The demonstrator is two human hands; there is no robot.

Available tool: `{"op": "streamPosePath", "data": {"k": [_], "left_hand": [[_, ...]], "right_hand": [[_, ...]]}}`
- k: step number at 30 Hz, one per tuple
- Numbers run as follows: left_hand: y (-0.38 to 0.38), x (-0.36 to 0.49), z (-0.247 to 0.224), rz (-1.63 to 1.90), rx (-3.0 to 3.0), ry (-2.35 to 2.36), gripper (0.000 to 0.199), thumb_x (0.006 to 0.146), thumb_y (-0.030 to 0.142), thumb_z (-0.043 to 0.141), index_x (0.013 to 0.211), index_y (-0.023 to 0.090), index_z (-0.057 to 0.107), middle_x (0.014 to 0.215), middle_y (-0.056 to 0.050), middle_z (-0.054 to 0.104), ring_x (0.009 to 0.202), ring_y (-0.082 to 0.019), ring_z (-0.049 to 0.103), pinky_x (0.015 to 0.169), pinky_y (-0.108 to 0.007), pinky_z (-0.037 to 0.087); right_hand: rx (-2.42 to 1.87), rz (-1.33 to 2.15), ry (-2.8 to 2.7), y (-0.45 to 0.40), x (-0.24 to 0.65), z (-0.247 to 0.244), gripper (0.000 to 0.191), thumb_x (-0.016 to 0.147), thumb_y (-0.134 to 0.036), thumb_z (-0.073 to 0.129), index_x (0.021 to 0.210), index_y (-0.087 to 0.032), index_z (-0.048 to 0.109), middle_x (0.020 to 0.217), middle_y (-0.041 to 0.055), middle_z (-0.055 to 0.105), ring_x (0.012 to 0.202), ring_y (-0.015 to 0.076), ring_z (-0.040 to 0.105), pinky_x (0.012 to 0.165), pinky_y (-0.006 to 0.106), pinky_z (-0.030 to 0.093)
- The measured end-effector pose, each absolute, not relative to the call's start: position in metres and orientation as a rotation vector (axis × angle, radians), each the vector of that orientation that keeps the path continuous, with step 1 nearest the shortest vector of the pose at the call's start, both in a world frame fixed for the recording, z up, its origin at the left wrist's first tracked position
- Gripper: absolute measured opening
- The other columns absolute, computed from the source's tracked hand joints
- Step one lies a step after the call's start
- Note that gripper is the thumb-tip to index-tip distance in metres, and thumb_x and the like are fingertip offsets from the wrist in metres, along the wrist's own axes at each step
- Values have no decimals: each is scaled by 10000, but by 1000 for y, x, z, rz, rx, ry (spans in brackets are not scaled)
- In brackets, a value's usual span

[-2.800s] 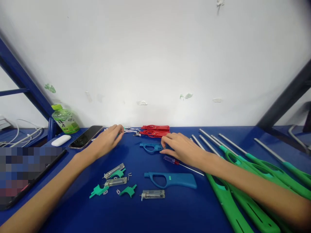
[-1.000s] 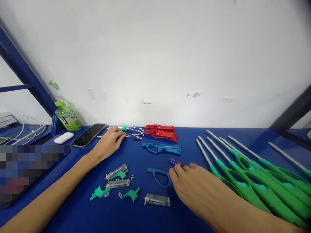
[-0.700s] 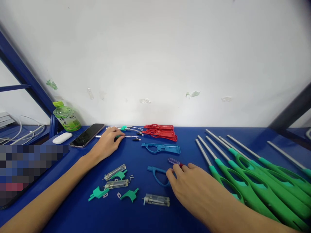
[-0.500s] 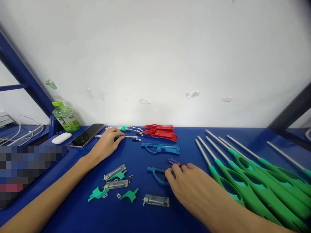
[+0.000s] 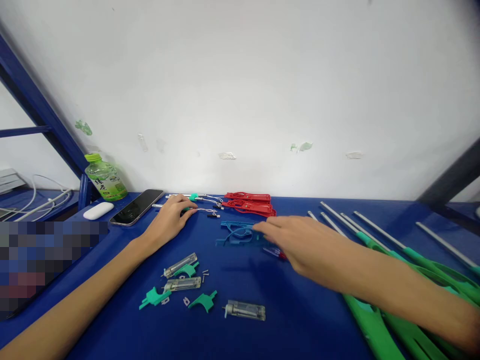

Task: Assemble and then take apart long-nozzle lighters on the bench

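Observation:
My right hand [image 5: 287, 235] holds a blue lighter casing half [image 5: 227, 242], smeared by motion. It overlaps another blue casing half [image 5: 233, 225] behind it. A small screwdriver [image 5: 273, 252] with a clear and red handle lies under this hand. At the back left, my left hand [image 5: 174, 215] has its fingers curled over a metal lighter tube [image 5: 156, 205] with a green part and white wires [image 5: 204, 209]; the grip is partly hidden. Two red casing pieces [image 5: 249, 206] lie near the wall. Clear fuel tanks [image 5: 245, 310], green triggers [image 5: 204, 301] and tiny screws [image 5: 204, 275] lie in front.
Several green long-neck lighters [image 5: 369, 320] fan out on the right, partly under my right forearm. On the left are a phone [image 5: 137, 207], a white earbud case [image 5: 98, 210] and a green bottle [image 5: 106, 178]. A white wall [image 5: 240, 100] bounds the blue table [image 5: 150, 340].
My right hand has lifted the nearer blue casing half and carried it away from me toward the other blue one. The screwdriver stays on the table. My left hand keeps its place.

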State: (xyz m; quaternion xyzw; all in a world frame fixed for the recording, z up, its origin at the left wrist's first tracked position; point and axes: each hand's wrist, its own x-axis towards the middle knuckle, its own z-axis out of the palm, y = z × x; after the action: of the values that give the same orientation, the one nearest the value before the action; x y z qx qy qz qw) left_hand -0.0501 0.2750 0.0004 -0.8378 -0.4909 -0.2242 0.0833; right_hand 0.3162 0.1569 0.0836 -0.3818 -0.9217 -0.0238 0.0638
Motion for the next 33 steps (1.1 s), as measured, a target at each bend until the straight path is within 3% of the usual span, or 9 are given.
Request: {"op": "streamPosePath", "data": {"k": [5, 11, 24, 33], "left_hand": [[268, -45, 5, -667, -2471, -1486, 290, 1037, 374, 666, 1261, 190, 668, 1296, -94, 679, 1111, -241, 689, 962, -467, 594], [263, -48, 7, -689, -2394, -1557, 289, 1035, 375, 667, 1258, 190, 670, 1306, -95, 676, 1140, -251, 681, 986, -483, 582], [266, -51, 7, -754, -2455, -1674, 296, 1036, 380, 667, 1261, 187, 668, 1292, -94, 682, 1110, -242, 692, 961, -468, 595], [265, -52, 5, -876, -2483, -1789, 289, 1040, 389, 661, 1247, 189, 672, 1266, -89, 691, 1066, -228, 701, 929, -443, 607]], "right_hand": [[-1244, 102, -2609, 188, 332, 75, 436, 1059, -144, 360, 1418, -189, 604, 1254, 123, 718, 1111, 274, 701, 900, 413, 566], [-1301, 208, -2556, 199, 337, 69, 446, 1106, -333, 344, 1464, -195, 570, 1277, 134, 673, 1169, 275, 674, 985, 428, 543], [-1300, 186, -2543, 194, 326, 50, 282, 1082, -263, 384, 1268, -187, 581, 1184, 122, 637, 955, 229, 700, 762, 355, 522], [-1330, 81, -2608, 196, 325, 46, 344, 1120, -346, 338, 1237, -205, 629, 1177, 110, 662, 945, 243, 708, 718, 369, 512]]}}
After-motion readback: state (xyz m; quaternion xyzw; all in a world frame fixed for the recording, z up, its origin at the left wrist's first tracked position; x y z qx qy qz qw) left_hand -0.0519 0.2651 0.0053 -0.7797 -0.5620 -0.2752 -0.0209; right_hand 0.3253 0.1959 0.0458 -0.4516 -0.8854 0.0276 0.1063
